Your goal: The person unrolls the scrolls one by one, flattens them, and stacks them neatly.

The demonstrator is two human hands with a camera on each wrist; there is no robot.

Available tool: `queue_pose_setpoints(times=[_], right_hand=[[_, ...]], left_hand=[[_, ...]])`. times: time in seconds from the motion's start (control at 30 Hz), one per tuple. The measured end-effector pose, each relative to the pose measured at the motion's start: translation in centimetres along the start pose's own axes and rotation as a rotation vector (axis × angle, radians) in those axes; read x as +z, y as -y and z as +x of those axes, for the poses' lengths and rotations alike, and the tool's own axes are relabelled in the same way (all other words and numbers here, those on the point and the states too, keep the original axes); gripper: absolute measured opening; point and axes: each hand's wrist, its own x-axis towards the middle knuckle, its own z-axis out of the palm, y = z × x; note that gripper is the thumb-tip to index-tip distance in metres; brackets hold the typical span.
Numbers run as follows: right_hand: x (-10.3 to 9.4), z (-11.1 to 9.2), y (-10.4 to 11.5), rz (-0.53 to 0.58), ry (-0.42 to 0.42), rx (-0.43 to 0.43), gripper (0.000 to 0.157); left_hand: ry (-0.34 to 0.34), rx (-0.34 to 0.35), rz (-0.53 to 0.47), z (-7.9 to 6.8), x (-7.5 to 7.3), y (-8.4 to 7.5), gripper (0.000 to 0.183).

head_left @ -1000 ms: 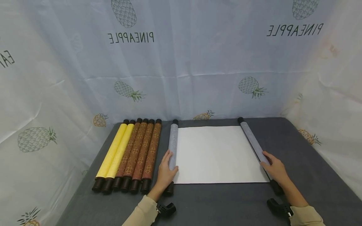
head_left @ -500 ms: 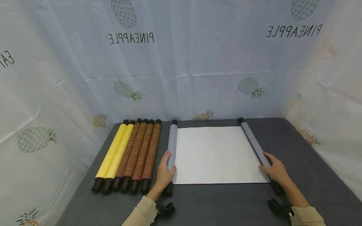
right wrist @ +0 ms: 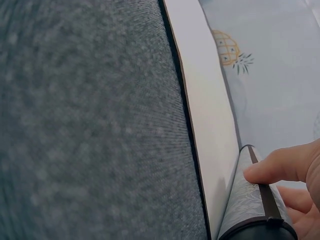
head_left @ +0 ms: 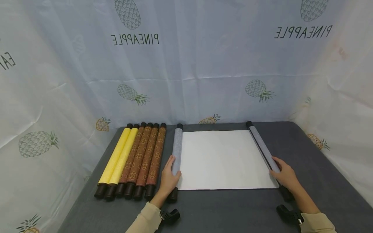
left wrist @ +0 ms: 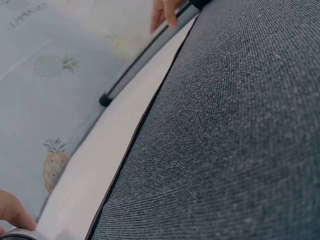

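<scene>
A scroll (head_left: 224, 160) lies partly unrolled on the dark table, its blank white sheet facing up between two grey-blue rolls with black end knobs. My left hand (head_left: 169, 178) grips the left roll (head_left: 177, 142) near its front end, thumb on the side by the sheet. On the other side, my right hand (head_left: 287, 176) holds the slanted right roll (head_left: 260, 140) near its front knob. The right wrist view shows that thumb (right wrist: 265, 170) pressed on the roll's patterned surface beside a dark strip. Only the left hand's thumb area (left wrist: 17, 212) shows in the left wrist view.
Left of the scroll, two yellow rolled scrolls (head_left: 118, 153) and several brown patterned ones (head_left: 142, 153) lie side by side. Grey cloth covers the table (head_left: 224, 210). Pineapple-print curtains (head_left: 204, 64) stand behind it and along both sides.
The left roll and my left hand have shifted slightly left. My right hand and the right roll have edged a little to the right. Both hands keep their hold.
</scene>
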Motion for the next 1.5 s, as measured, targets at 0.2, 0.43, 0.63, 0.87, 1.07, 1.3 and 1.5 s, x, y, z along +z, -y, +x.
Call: queue_pose_setpoints(times=[0.2,0.43,0.63,0.87,1.07,1.3,1.5], right_hand=[[-0.1,0.0,-0.1,-0.001,-0.001,0.012,0.065],[-0.2,-0.1,-0.4,-0.028,-0.026,0.019,0.062],[-0.5,-0.2,-0.6,-0.017,-0.038,0.011,0.059],[-0.8,-0.3,-0.5,-0.003,-0.030,0.009,0.058],[-0.8,-0.3,-0.8,0.006,-0.045,0.015,0.056],[-0.8,-0.2,-1.1,0.021,-0.064,0.033,0.056],[-0.8,-0.3,-1.2,0.033,-0.076,0.028,0.054]], left_hand=[[0.015,-0.023,-0.027,0.1,-0.2,-0.2,0.060],[0.029,-0.053,-0.044,-0.2,-0.3,-0.3,0.060],[0.023,-0.055,-0.045,-0.2,-0.2,-0.3,0.059],[0.026,-0.059,-0.047,-0.2,-0.2,-0.4,0.059],[0.027,-0.067,-0.048,-0.3,-0.2,-0.4,0.059],[0.027,-0.072,-0.050,-0.3,-0.1,-0.3,0.059],[0.022,-0.071,-0.054,-0.3,-0.1,-0.3,0.060]])
